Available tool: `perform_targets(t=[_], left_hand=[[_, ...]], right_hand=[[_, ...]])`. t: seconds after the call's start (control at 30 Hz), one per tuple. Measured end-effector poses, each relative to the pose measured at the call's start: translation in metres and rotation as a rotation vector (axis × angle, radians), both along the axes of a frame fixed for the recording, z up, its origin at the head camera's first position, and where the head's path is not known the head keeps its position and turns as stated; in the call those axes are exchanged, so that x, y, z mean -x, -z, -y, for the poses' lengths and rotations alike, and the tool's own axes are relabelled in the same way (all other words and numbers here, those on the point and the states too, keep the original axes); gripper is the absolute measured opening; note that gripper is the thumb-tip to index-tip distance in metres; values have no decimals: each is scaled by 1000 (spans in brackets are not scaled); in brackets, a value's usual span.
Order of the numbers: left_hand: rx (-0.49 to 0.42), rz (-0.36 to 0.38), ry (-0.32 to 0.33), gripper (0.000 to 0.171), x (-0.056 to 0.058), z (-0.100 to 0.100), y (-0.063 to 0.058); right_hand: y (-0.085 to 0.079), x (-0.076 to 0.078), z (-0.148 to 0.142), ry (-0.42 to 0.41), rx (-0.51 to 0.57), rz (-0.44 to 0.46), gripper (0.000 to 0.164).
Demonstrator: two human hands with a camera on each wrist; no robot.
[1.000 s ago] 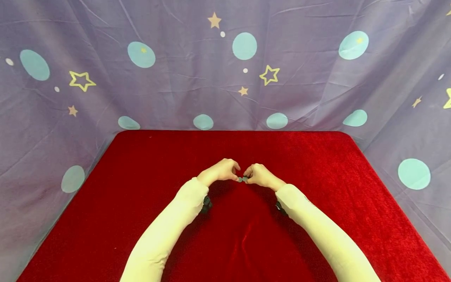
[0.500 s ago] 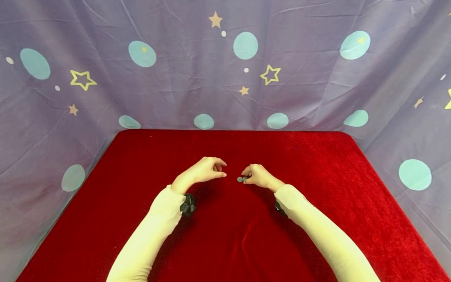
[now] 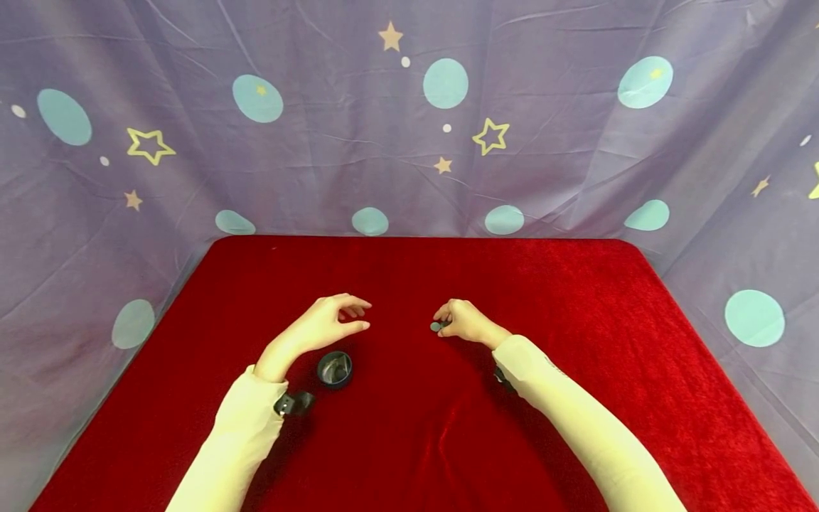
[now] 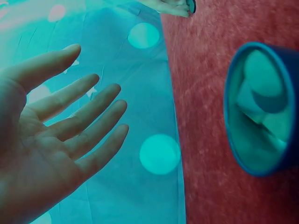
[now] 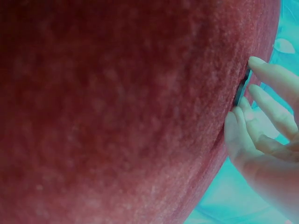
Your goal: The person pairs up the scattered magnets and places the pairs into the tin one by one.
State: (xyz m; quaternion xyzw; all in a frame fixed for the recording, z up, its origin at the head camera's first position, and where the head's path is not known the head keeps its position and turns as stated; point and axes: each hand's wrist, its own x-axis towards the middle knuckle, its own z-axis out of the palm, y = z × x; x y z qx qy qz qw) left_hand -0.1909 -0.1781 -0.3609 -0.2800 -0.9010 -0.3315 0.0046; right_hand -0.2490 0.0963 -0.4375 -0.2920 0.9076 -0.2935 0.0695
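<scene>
My left hand [image 3: 323,323] hangs above the cloth with fingers extended and apart, holding nothing; its palm [image 4: 42,158] faces the left wrist view. Just below it in the head view stands a small round dark-blue container [image 3: 335,385], its inside holding pale pieces, one of them round [image 4: 264,74]. Near the middle of the table, my right hand [image 3: 469,321] pinches a small thin grey-green disc [image 5: 240,91] low at the cloth between thumb and fingers. A second similar disc [image 3: 436,326] lies flat right beside its fingertips. The held disc is mostly hidden in the head view.
Red velvety cloth [image 3: 544,277] covers the table, with a crease toward the near side. A purple curtain [image 3: 345,142] with stars and teal dots surrounds the back and sides. A dark wrist camera [image 3: 293,404] sits under the left sleeve.
My left hand has let go of the disc at the middle and moved left and nearer, its fingers spreading. The container has come into sight. The right hand has barely moved.
</scene>
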Motion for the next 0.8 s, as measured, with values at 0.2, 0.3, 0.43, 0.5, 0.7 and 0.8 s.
perform_targets(t=[0.2,0.3,0.43,0.5,0.7,0.8], left_hand=[[-44,-3,-48,29,-13,14,6],[-58,-8,-64,29,-19,21,13],[-64,-8,-77,31,-26,30,22],[-68,0,-84,33,-30,34,26],[-88,48,-98,40,-39,44,37],[-80,73,-108,42,-43,47,42]], right_hand=[[-2,-2,1,-5,-20,-14,26],[-2,-2,2,-16,-40,-35,24],[0,-2,4,-9,-64,-36,23],[0,-1,4,1,-69,-29,22],[1,0,5,-2,-76,-50,21],[1,0,6,-23,-78,-55,19]])
